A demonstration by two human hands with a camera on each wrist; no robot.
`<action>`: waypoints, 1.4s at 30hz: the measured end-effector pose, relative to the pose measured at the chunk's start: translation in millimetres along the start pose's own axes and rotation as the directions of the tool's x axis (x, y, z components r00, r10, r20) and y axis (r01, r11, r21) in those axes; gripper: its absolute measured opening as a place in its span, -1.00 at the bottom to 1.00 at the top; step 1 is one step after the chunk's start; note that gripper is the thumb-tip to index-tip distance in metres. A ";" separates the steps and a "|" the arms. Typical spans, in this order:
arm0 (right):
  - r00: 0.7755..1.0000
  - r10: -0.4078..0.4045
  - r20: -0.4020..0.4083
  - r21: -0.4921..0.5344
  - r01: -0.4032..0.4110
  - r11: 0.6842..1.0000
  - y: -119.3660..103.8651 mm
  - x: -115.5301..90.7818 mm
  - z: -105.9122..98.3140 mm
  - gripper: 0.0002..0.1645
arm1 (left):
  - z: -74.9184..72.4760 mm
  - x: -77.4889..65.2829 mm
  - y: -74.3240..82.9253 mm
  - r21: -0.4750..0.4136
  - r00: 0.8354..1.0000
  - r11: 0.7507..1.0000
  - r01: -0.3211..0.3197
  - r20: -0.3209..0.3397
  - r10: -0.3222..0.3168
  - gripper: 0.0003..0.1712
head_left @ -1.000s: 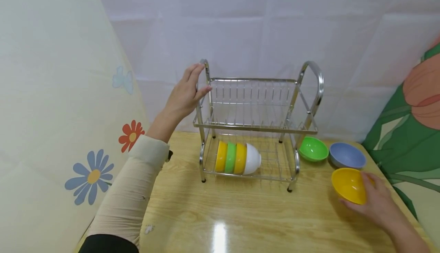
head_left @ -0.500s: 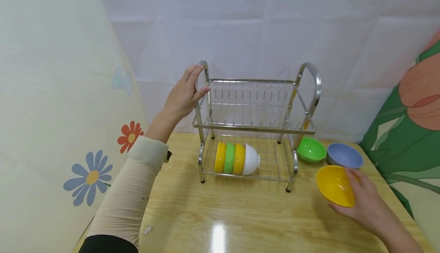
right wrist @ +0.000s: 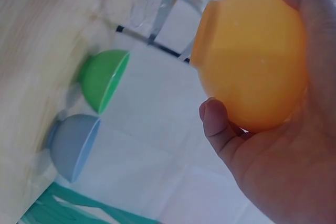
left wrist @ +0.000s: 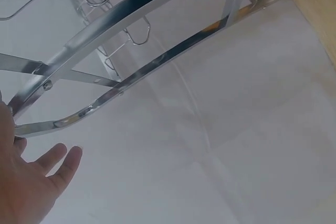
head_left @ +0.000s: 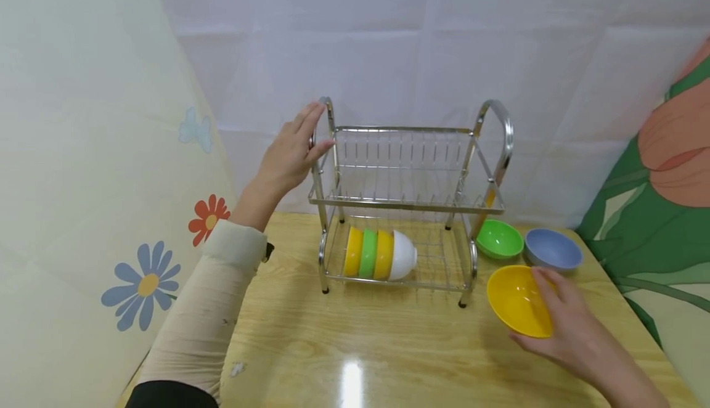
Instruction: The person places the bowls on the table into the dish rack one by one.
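Note:
My right hand [head_left: 571, 328] holds a yellow bowl [head_left: 518, 300] by its side, tilted with its inside toward the head camera, over the right part of the table. In the right wrist view the thumb and fingers lie round the bowl's outer wall [right wrist: 252, 56]. My left hand [head_left: 291, 152] rests against the left end handle of a two-tier chrome dish rack [head_left: 407, 206]; its fingers [left wrist: 65, 169] look fairly straight in the left wrist view. On the rack's lower tier several bowls stand on edge in a row, yellow, green, yellow and a white bowl [head_left: 405, 255] outermost.
Right of the rack, a green bowl [head_left: 500, 239] and a blue bowl [head_left: 553, 249] stand upright on the wooden table [head_left: 405, 346]. The rack's right handle [head_left: 506, 130] rises high on that side. Cloth-covered walls close off the back and both sides.
My right hand has carried the yellow bowl leftward toward the rack, away from the table's right edge. The left hand has kept its place on the rack handle.

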State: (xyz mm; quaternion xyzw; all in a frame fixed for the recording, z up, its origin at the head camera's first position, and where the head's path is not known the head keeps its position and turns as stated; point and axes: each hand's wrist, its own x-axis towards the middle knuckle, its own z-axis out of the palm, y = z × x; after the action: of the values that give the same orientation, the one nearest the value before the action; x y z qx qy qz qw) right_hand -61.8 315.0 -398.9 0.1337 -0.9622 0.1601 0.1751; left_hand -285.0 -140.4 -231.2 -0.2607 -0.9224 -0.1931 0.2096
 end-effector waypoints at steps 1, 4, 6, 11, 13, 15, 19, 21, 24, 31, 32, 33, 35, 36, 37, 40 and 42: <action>1.000 -0.005 0.005 -0.001 0.005 1.000 -3.8 1.1 -0.4 0.44 | -1.5 -1.2 0.3 0.009 1.000 1.000 0.002 0.007 -0.002 -0.13; 1.000 -0.019 0.017 0.010 0.019 1.000 -13.9 4.2 -1.0 0.44 | -7.3 -6.9 2.3 0.050 1.000 0.999 0.006 0.021 -0.007 -0.13; 0.999 -0.026 0.023 0.018 0.025 1.000 -20.3 5.6 -1.0 0.44 | -11.8 -12.6 5.1 0.076 1.000 0.997 -0.005 0.007 0.004 -0.13; 0.998 -0.060 0.018 0.031 0.059 0.998 -34.0 11.0 0.6 0.44 | -22.0 -36.4 22.7 0.149 0.994 0.987 -0.061 -0.077 0.073 -0.13; 0.997 -0.081 0.006 0.037 0.080 0.996 -39.0 14.0 2.0 0.42 | -23.1 -48.0 31.5 0.172 0.988 0.981 -0.090 -0.108 0.109 -0.14; 0.995 -0.096 0.003 0.052 0.096 0.994 -44.4 16.9 3.5 0.42 | -22.1 -59.5 39.9 0.187 0.977 0.973 -0.131 -0.144 0.160 -0.11; 0.995 -0.088 0.036 0.082 0.085 0.993 -57.3 21.6 5.3 0.41 | -13.6 -81.3 54.4 0.198 0.946 0.956 -0.217 -0.200 0.257 0.00; 0.995 -0.082 0.053 0.096 0.076 0.992 -64.0 23.8 5.2 0.41 | -8.1 -91.3 61.5 0.196 0.927 0.945 -0.263 -0.220 0.304 -0.01; 0.994 -0.081 0.067 0.115 0.073 0.991 -73.3 27.0 4.7 0.41 | 0.6 -104.2 71.3 0.194 0.905 0.929 -0.315 -0.234 0.355 -0.05; 0.990 -0.133 0.035 0.117 0.128 0.985 -88.5 33.1 7.4 0.37 | 23.5 -125.3 88.9 0.170 0.894 0.913 -0.371 -0.200 0.401 -0.09; 0.990 -0.141 0.031 0.116 0.137 0.984 -90.4 33.9 8.0 0.37 | 27.5 -128.3 90.6 0.160 0.897 0.914 -0.373 -0.188 0.399 -0.09; 0.989 -0.146 0.030 0.117 0.141 0.983 -92.2 34.7 8.5 0.37 | 31.3 -131.4 92.6 0.148 0.903 0.916 -0.372 -0.171 0.394 -0.09; 0.989 -0.141 0.043 0.122 0.135 0.983 -96.0 36.0 9.1 0.36 | 38.9 -137.8 96.9 0.119 0.913 0.922 -0.368 -0.140 0.382 -0.09; 0.989 -0.135 0.052 0.129 0.127 0.983 -97.9 36.9 9.5 0.36 | 42.7 -140.7 98.9 0.106 0.918 0.925 -0.366 -0.124 0.377 -0.09; 0.990 -0.126 0.065 0.132 0.117 0.984 -99.9 37.7 9.6 0.37 | 46.5 -143.6 100.9 0.092 0.922 0.927 -0.363 -0.109 0.371 -0.08; 0.990 -0.110 0.089 0.137 0.097 0.986 -104.9 39.8 11.3 0.39 | 57.4 -151.6 105.6 0.056 0.930 0.932 -0.358 -0.070 0.361 -0.08; 0.990 -0.117 0.084 0.142 0.105 0.984 -107.4 40.9 13.1 0.39 | 65.0 -156.4 107.7 0.037 0.933 0.934 -0.356 -0.046 0.358 -0.07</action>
State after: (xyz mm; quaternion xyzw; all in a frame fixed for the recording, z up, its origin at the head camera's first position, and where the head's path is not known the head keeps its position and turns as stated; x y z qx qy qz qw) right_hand -68.9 204.1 -366.9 0.2062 -0.9470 0.2096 0.1298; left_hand -121.6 -87.7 -335.2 -0.4158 -0.8566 -0.1458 0.2686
